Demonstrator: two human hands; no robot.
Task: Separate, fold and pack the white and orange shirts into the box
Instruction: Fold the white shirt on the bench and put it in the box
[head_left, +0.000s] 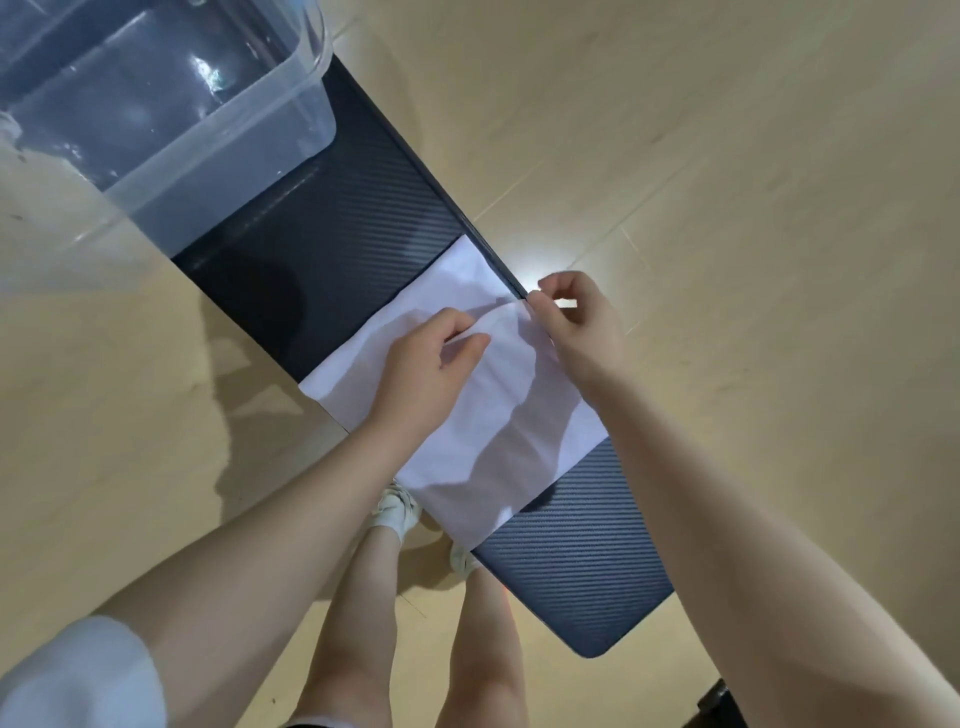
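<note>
Head view: a white shirt (467, 395) lies spread across the middle of a narrow dark counter (322, 249), reaching both long edges. The left hand (426, 364) pinches a raised crease near the shirt's centre; the right hand (576, 322) pinches its hem at the far long edge. A clear plastic box (171, 104) waits at the counter's far end. No orange shirt shows. The cloth looks light and limp, best taken by its edges and corners.
</note>
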